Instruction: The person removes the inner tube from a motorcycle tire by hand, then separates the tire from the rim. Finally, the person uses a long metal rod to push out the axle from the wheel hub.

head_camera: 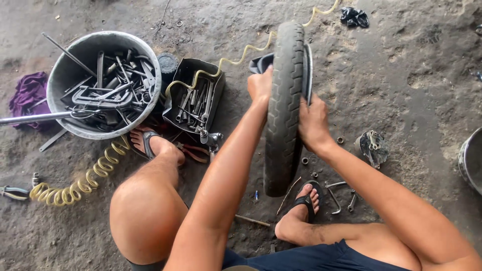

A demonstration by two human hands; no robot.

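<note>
From the head camera, a black tyre [283,108] stood upright on the dirt floor [416,75], between the person's two feet in flip-flops. The left hand [260,84] pressed on the tyre's left side, its fingers curled over the edge by a loose flap of black inner tube [260,62]. The right hand [312,123] held the right side, fingers wrapped around the tread near the metal rim [308,68].

No labels or signs could be made out. One round grey tub [68,75] sat at the left, packed with too many metal tools to count. Beside it one small black box [213,95] held more wrenches. One yellow curly air hose [100,168] ran from the floor past the box and up behind the tyre. One purple rag [27,95] lay next to the tub. A round metal brake part [372,147] lay at the right, with a few small nuts and bent wrenches [339,193] near the right foot. A black rag [354,17] lay at the top.
</note>
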